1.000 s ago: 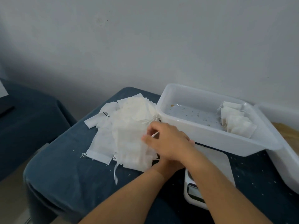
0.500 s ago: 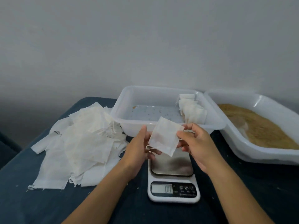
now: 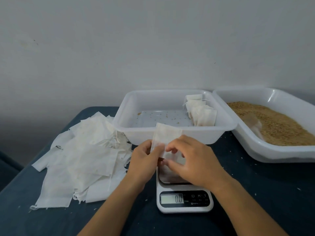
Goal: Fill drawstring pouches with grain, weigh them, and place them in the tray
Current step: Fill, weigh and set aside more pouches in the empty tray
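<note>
Both hands were on one empty pouch (image 3: pixel 166 133) at frame centre, held above the far end of the scale (image 3: pixel 185 200) and in front of the tray's near wall. Left hand (image 3: pixel 144 160) pinched the pouch's lower left edge, thumb on top. Right hand (image 3: pixel 192 160) had its fingers (image 3: pixel 172 148) curled onto the pouch's lower right part, pinching it; its lower edge was hidden behind the hands.

The scale sat on the dark blue tabletop (image 3: pixel 255 193) at lower centre, display reading 0.0, platform partly hidden under the right hand.

The tray (image 3: pixel 225 126) sat just behind it, centre frame, white plastic. A row of filled pouches (image 3: pixel 201 111) leaned against its right wall; loose grains were scattered on its floor.

The grain bin (image 3: pixel 265 150), a second white tub, was at the right edge of the frame, just beside the tray, holding brown grain (image 3: pixel 279 126).

The heap of empty pouches (image 3: pixel 81 155) lay at left centre, its upper right edge touching the tray's left wall. Stray grains and specks dotted the tabletop.
</note>
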Tool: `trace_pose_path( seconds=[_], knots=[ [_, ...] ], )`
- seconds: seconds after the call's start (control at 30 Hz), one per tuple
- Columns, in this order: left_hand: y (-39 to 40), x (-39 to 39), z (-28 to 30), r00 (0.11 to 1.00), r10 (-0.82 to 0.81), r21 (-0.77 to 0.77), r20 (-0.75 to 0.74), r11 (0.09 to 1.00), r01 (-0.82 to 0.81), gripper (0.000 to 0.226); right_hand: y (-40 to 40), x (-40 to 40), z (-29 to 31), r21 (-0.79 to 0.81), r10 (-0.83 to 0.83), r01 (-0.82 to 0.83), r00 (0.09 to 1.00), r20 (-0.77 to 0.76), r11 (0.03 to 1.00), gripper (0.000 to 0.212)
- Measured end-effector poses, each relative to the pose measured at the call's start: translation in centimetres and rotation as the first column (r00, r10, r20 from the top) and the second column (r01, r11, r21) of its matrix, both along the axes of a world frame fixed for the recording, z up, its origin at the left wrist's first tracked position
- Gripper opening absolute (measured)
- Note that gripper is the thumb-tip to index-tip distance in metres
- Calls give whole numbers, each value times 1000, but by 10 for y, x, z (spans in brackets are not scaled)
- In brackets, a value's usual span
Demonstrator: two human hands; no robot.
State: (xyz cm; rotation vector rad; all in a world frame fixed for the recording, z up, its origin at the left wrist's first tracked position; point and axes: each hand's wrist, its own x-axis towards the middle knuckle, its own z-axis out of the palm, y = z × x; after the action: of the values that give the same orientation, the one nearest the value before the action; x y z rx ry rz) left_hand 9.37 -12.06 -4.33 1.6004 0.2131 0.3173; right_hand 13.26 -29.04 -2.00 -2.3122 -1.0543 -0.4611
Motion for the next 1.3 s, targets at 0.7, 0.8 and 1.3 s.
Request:
trace_pose_path(
  seconds=[0.7, 0.8, 1.3],
  knots=[
    [-6, -2, 0, 982, -30, 173, 184, 985, -2, 12, 7, 8, -9, 365, 41, 100, 933, -358, 925, 11],
    [-4, 0, -3, 987, 41, 192, 155, 979, -71, 10, 8, 6, -8, 421, 51, 133, 916, -398, 897, 13],
    [-1, -11, 7, 944, 222, 452, 245, 835, -313, 37, -1, -4, 3, 113, 236, -245, 968, 88, 963, 13]
  ],
)
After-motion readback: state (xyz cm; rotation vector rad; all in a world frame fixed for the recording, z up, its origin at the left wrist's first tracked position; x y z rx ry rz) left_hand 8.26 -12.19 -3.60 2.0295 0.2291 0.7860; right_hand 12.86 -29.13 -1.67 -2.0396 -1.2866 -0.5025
